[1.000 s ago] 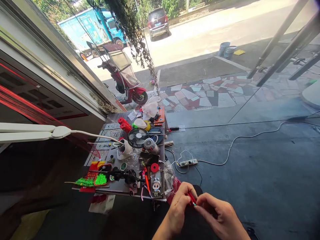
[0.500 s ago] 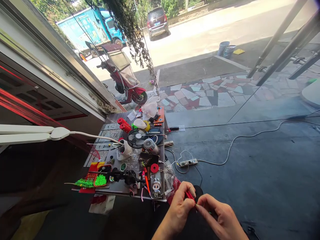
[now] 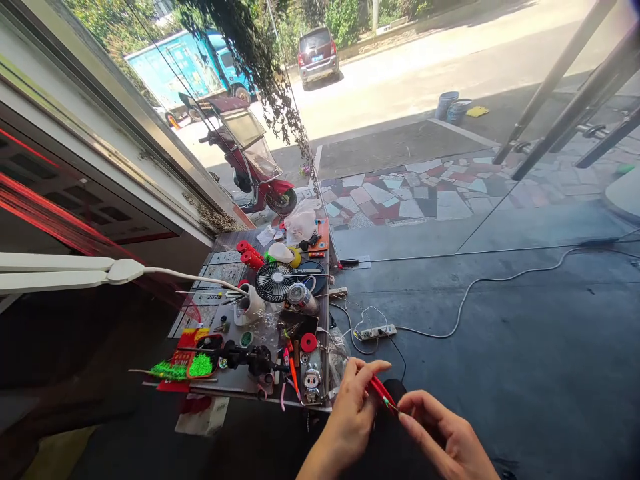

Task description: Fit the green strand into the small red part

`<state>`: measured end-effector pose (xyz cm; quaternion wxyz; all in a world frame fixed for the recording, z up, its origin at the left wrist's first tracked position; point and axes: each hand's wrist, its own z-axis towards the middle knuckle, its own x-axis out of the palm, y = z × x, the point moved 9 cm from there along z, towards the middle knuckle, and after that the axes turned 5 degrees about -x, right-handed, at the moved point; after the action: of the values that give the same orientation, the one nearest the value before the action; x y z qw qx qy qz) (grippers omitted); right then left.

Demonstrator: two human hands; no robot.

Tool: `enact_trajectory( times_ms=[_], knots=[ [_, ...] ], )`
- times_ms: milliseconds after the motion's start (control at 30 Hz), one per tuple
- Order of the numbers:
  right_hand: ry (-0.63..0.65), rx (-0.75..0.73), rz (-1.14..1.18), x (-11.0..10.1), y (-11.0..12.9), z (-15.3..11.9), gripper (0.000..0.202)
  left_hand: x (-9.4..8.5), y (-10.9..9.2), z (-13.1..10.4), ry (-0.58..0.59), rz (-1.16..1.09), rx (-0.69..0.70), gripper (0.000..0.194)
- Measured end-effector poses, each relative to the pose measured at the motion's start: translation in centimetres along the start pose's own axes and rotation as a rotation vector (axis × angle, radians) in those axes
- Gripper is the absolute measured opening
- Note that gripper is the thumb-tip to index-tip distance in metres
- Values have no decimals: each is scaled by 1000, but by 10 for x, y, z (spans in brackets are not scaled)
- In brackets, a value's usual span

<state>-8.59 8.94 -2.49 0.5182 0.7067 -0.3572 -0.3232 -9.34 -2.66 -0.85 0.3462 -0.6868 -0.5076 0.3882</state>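
We had the thin red cord (image 3: 381, 390) pinched in our left hand (image 3: 353, 417), just off the bench (image 3: 235, 381) corner, our right hand (image 3: 440, 433) nipping its green-tipped end, and judged that any slackened pinch could drop it to the floor (image 3: 500, 373).

Two hands, left hand (image 3: 353, 413) and right hand (image 3: 443, 437), one small fan (image 3: 274, 281) on the table (image 3: 235, 380), two red rolls (image 3: 250, 253) behind the fan, one power strip (image 3: 374, 331), two buckets (image 3: 451, 107), one red scooter (image 3: 250, 163)
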Motion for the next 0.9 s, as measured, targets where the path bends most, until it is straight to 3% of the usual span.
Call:
enact_trajectory(
  times_ms=[100, 233, 367, 467, 567, 700, 800, 900],
  knots=[
    [-26, -28, -110, -7, -6, 0, 31, -8, 1, 4, -64, -80, -3, 37],
    [-30, -18, -61, -13, -10, 4, 34, -20, 8, 12, -279, -333, -34, 23],
    [-39, 36, 121, -25, -6, 5, 37, -11, 3, 25, -387, -457, -81, 23],
    [-53, 63, 338, -37, -6, 2, 38, 10, -6, 38, -330, -624, -143, 28],
    [-56, 154, 666, -48, -23, -1, 35, 40, -17, 47, -197, -796, -251, 35],
    [97, 211, 1009, -69, -27, 8, 25, 84, -47, 50, 56, -689, -302, 35],
    [130, 144, 939, -114, -1, 13, 21, 114, -77, 54, 233, -407, -184, 29],
    [-16, 36, 725, -163, 34, 3, 23, 134, -96, 71, 243, -187, -65, 22]
  ],
)
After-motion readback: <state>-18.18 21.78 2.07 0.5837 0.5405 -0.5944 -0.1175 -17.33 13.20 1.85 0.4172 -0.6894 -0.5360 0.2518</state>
